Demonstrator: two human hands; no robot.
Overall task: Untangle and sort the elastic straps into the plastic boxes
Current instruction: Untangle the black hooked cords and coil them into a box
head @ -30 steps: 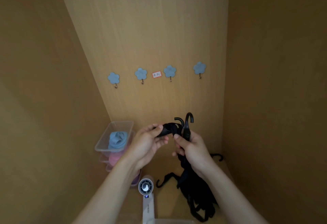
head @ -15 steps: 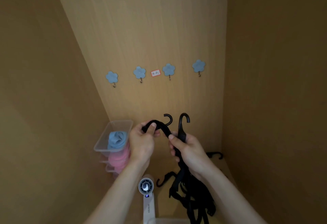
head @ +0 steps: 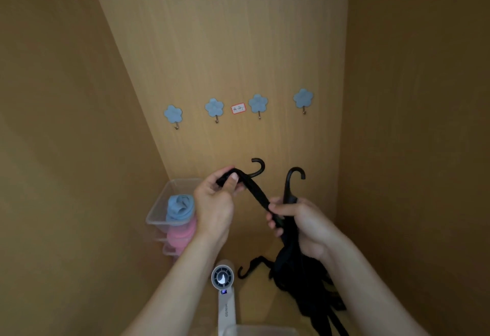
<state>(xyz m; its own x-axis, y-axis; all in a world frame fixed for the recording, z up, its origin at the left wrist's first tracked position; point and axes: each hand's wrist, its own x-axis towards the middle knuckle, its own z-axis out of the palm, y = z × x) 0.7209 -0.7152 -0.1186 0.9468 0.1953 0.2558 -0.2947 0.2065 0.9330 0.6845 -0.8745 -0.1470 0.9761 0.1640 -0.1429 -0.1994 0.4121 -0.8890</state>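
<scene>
I see a wooden cabinet interior, four blue flower hooks (head: 214, 107) across the back wall. At centre, my left hand (head: 214, 203) pinches one black strap (head: 256, 192) near its hook; my right hand (head: 299, 223) grips the tangled bundle (head: 299, 269). Stacked clear boxes (head: 161, 211) at lower left hold blue and pink straps.
</scene>
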